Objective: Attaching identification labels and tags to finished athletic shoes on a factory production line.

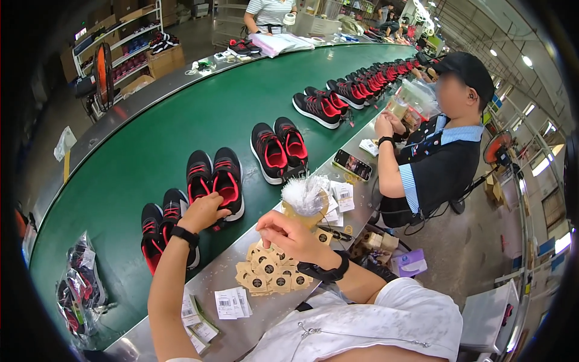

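Pair of black-and-red shoes, at and just beyond the left grip, fingers part-bent over one opening, perhaps steadying it, firm hold uncertain; right grip, fingers curled, any contents hidden, brown cards just below, presumably for easy reach.

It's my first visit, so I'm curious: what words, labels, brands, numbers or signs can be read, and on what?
Nothing here is clear enough to quote.
White barcode cards: print too small to read.
Tan tags: print on dark round marks too small.
Phone: screen text too small.
Green sign, top left: blurred.
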The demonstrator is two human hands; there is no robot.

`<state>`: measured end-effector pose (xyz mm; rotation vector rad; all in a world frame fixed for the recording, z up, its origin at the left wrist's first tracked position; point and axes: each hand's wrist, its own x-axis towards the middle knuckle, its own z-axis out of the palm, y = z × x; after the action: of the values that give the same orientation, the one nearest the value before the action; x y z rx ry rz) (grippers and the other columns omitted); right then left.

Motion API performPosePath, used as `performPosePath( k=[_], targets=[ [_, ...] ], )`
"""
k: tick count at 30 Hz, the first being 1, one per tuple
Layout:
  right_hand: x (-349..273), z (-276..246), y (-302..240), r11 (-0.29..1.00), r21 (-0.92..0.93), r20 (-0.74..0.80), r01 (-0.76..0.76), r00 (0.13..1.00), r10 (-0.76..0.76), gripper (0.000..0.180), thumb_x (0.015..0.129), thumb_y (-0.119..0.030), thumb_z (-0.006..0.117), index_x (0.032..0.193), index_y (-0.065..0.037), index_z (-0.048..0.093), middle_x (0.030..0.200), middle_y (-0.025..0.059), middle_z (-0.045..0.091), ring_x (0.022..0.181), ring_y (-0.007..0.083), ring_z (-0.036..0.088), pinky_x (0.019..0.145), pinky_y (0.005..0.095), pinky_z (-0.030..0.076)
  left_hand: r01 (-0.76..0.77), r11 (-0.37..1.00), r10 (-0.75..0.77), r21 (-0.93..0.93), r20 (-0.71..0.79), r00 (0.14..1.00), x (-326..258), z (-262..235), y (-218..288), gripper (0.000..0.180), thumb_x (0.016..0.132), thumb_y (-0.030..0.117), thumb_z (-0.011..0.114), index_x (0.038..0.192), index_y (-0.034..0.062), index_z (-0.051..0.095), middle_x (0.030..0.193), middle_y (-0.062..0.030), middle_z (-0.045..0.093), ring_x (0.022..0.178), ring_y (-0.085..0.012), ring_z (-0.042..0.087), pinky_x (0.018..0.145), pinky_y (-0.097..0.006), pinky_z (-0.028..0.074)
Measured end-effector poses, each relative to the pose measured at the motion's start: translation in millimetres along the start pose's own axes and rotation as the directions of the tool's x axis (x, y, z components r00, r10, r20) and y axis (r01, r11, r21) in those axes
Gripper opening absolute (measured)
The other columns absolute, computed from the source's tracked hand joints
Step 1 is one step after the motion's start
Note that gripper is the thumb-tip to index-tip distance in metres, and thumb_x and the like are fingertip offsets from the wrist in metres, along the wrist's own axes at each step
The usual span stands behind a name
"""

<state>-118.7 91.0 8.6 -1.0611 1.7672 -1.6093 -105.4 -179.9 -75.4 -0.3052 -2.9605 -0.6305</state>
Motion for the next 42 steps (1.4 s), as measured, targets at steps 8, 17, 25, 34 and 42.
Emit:
performPosePath(
  k=[8, 17, 25, 34, 42],
  targets=[
    [25.4, 9.0, 7.8, 0.998, 0.057, -0.038, 0.021, 0.999, -0.018, 0.011, 0.092, -0.012, 0.048, 0.101, -0.006, 0.052, 0.065, 0.0009, 0.051, 0.059, 0.0068, 0.049, 0.055, 0.0233, 0.039, 0.132, 0.99, -0.134, 0.038, 0.036, 0.99, -40.6, -16.9, 2.9, 0.034, 0.079, 0.032, 0.065, 0.082, -0.0008, 0.058, 0.088, -0.0154, 0.057, 0.081, -0.0353, 0.059, 0.07, -0.043, 0.047],
    [107.4, 27.7, 51.7, 0.992, -0.09, -0.111, 0.093, 0.988, -0.103, 0.025, 0.084, -0.009, 0.046, 0.107, -0.004, 0.052, 0.072, 0.0073, 0.059, 0.07, 0.0162, 0.06, 0.067, 0.0302, 0.046, 0.096, 0.947, -0.085, 0.308, -0.051, 0.995, -52.6, -27.3, 2.1, 0.033, 0.073, 0.043, 0.065, 0.073, 0.01, 0.064, 0.069, -0.0104, 0.063, 0.065, -0.0305, 0.062, 0.059, -0.041, 0.049],
    [158.1, 39.2, 82.8, 0.92, -0.388, -0.035, -0.049, 0.999, 0.038, 0.023, 0.082, -0.012, 0.047, 0.101, -0.003, 0.056, 0.077, 0.0091, 0.067, 0.076, 0.0251, 0.064, 0.069, 0.0355, 0.048, 0.248, 0.948, -0.136, 0.197, -0.454, 0.88, -6.4, -43.7, -51.6, 0.014, 0.079, 0.009, 0.053, 0.081, -0.0023, 0.062, 0.082, -0.0193, 0.063, 0.077, -0.0301, 0.063, 0.067, -0.038, 0.05],
    [198.1, 56.0, 136.9, 0.808, -0.555, -0.228, -0.197, 0.97, 0.08, 0.019, 0.077, -0.014, 0.052, 0.092, -0.008, 0.063, 0.084, 0.0191, 0.064, 0.082, 0.0383, 0.061, 0.071, 0.0481, 0.047, 0.236, 0.921, -0.238, -0.309, 0.033, 0.971, 22.9, -27.9, -103.9, 0.014, 0.067, 0.005, 0.058, 0.075, 0.0036, 0.069, 0.066, -0.0148, 0.063, 0.059, -0.0242, 0.059, 0.056, -0.033, 0.045],
    [208.1, 66.2, 122.1, 0.766, -0.626, -0.187, -0.146, 0.982, 0.035, 0.016, 0.08, -0.015, 0.05, 0.085, -0.007, 0.062, 0.079, 0.0208, 0.064, 0.077, 0.0403, 0.061, 0.065, 0.0509, 0.047, 0.405, 0.899, -0.396, -0.169, 0.083, 0.914, 14.7, -44.1, -83.1, 0.015, 0.068, 0.004, 0.065, 0.082, 0.002, 0.069, 0.08, -0.0163, 0.067, 0.077, -0.0304, 0.065, 0.072, -0.037, 0.051]
  ],
)
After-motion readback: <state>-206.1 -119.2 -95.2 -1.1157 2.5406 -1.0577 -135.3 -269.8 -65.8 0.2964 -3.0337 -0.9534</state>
